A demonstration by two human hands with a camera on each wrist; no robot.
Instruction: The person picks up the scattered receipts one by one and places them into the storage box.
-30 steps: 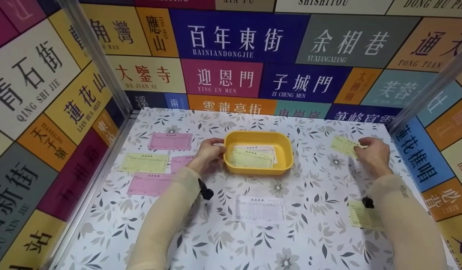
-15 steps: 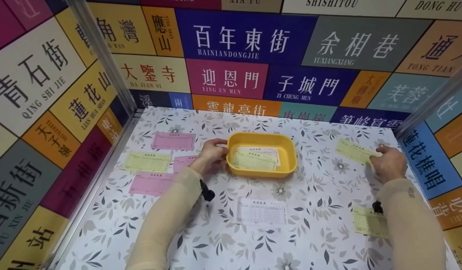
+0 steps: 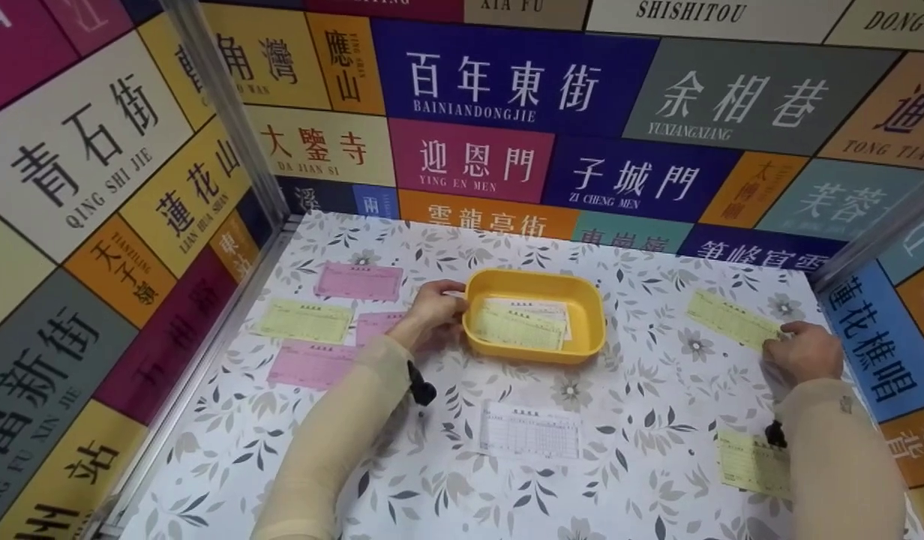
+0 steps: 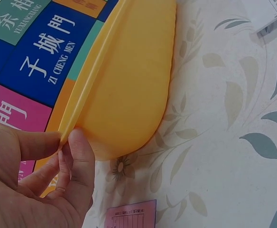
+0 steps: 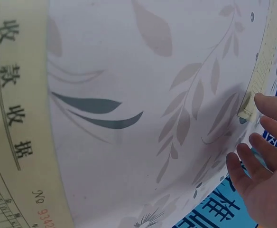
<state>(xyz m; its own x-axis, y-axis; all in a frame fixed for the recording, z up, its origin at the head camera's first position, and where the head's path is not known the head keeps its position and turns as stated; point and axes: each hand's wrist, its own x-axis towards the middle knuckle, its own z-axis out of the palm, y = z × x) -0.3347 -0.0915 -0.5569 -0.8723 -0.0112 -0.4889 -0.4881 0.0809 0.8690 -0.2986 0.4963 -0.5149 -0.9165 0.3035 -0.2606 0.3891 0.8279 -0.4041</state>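
My left hand pinches the left rim of a yellow plastic basin; in the left wrist view, thumb and finger close on its edge. Inside the basin lie several receipt slips, pale and yellow, overlapping. On the right, a yellow receipt slip lies aslant on the table. My right hand is at its right end; the right wrist view shows fingers loosely spread, the thumb close to the slip's end. Whether the thumb touches it I cannot tell.
Pink slips and a yellow slip lie on the left, partly under my left forearm. A white slip lies in front of the basin. Another yellow slip is partly behind my right sleeve. Sign-printed walls enclose the floral tabletop.
My right hand has let go of the yellow slip and drawn back a little to the right and nearer. The left hand keeps its hold on the basin. The head view has shifted slightly.
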